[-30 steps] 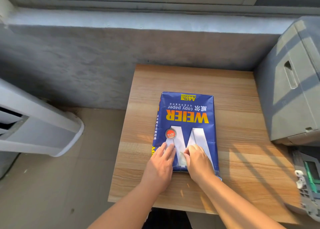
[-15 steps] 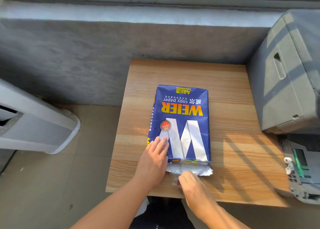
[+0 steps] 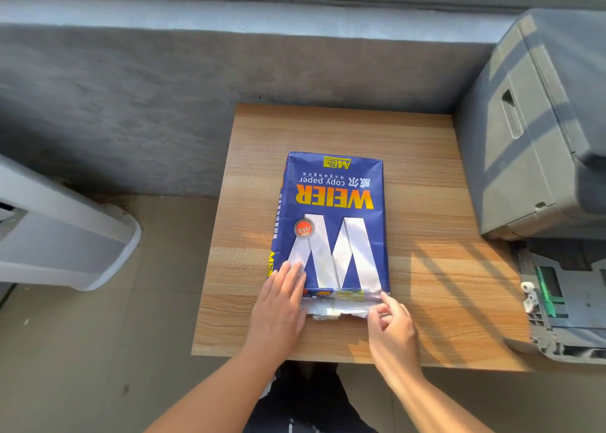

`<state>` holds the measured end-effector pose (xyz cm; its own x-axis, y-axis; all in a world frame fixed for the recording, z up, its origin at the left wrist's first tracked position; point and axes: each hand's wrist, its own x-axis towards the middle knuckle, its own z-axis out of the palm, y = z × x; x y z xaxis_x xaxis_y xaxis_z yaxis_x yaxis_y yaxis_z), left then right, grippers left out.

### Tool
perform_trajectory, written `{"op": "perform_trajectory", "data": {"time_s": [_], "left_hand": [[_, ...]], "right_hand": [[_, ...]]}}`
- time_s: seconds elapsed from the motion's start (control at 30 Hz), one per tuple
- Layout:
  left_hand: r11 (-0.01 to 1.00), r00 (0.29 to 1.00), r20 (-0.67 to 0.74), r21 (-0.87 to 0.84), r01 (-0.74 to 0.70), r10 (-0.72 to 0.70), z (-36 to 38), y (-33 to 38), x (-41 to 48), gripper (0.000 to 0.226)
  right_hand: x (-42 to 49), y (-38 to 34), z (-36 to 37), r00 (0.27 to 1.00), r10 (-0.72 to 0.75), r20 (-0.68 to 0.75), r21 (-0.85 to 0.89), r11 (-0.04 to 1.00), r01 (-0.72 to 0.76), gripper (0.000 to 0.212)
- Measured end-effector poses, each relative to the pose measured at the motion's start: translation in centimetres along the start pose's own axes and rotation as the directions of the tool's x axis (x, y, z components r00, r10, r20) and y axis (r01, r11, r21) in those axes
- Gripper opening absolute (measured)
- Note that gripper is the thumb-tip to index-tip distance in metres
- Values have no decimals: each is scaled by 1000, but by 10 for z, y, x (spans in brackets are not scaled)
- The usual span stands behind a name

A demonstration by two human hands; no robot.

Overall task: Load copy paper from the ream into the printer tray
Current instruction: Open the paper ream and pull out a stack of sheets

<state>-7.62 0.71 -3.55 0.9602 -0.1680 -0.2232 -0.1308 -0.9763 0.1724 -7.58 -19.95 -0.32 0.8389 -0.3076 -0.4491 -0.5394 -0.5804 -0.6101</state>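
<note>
Left hand (image 3: 278, 304) lies flat, fingers spread, pinning the ream (image 3: 331, 222) at its near-left corner. Right hand (image 3: 392, 326) pinches the torn wrapper flap (image 3: 337, 311) at the near-right corner. Ream is mid-bench (image 3: 426, 268), wrapper partly opened — no sheets out yet. Tray (image 3: 564, 301) sits pulled out at right, below the printer (image 3: 537, 131) — loading all left to do.

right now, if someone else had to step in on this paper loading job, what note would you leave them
Left hand: flat on the near left corner of the blue ream, pinning it to the wooden table.
Right hand: pinching the torn wrapper flap at the ream's near end.
Printer stands to the right, its tray pulled out.
Done: near-end wrapper torn open.
Left: finish opening, pull out sheets, load the tray.
</note>
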Motion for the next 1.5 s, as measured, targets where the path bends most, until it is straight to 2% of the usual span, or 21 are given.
{"op": "perform_trajectory", "data": {"time_s": [0.1,0.17,0.2,0.27,0.4,0.57,0.67,0.8,0.9,0.97,1.03,1.17,1.23,1.27,1.33,1.4,1.43,1.5], "left_hand": [[1000,1000,3,-18,14,-14,0,0,-5,74],[1000,1000,-5,-26,8,-8,2,-2,-8,72],[1000,1000,-8,-26,5,-5,2,-3,-10,71],[1000,1000,-15,-26,9,-9,3,-5,-13,70],[998,1000,-16,-60,16,-17,6,-5,-13,71],[996,1000,-19,-84,22,-24,6,-3,-12,72],[997,999,-31,-72,23,-26,4,-3,-13,71],[998,1000,-19,-61,20,-21,1,-4,-14,72],[997,1000,-13,-67,26,-27,1,-7,-14,74],[995,1000,-17,-93,23,-25,3,-9,-12,76],[993,1000,-19,-114,18,-20,3,-10,-10,78],[986,1000,-7,-167,6,-7,-4,-8,-15,89],[934,1000,0,-356,29,-31,-13,-5,-19,91],[868,995,-16,-491,76,-96,-18,-3,-20,84],[686,937,-62,-697,206,-344,-23,2,-21,61],[517,823,4,-776,361,-569,-24,7,-22,46],[449,783,75,-784,430,-618,-24,10,-23,44],[382,753,194,-767,516,-629,-22,13,-27,50]], "right_hand": [[1,-6,4,995,103,-1,33,994,-103,33],[2,-8,5,992,127,-27,60,990,-125,22],[1,-10,5,991,130,-38,65,990,-127,14],[1,-9,7,991,110,-74,52,993,-107,12],[1,-7,10,987,74,-146,45,997,-68,31],[11,-8,8,980,104,-169,176,982,-74,13],[19,-6,13,976,193,-101,316,937,-152,10],[22,-11,9,929,367,54,608,726,-322,7],[24,-7,-1,908,387,159,716,588,-376,9],[26,-1,-8,898,392,198,747,533,-398,10],[27,6,-15,886,401,235,745,511,-429,11],[16,14,-29,883,352,309,675,573,-465,8],[6,15,-36,878,328,349,638,603,-479,8],[0,15,-40,874,319,366,618,619,-485,10],[-9,14,-46,860,292,419,585,637,-502,13],[-17,12,-50,825,274,494,535,653,-537,12],[-18,10,-51,803,269,531,493,674,-551,13],[-17,6,-52,789,268,552,407,740,-536,22]]}}
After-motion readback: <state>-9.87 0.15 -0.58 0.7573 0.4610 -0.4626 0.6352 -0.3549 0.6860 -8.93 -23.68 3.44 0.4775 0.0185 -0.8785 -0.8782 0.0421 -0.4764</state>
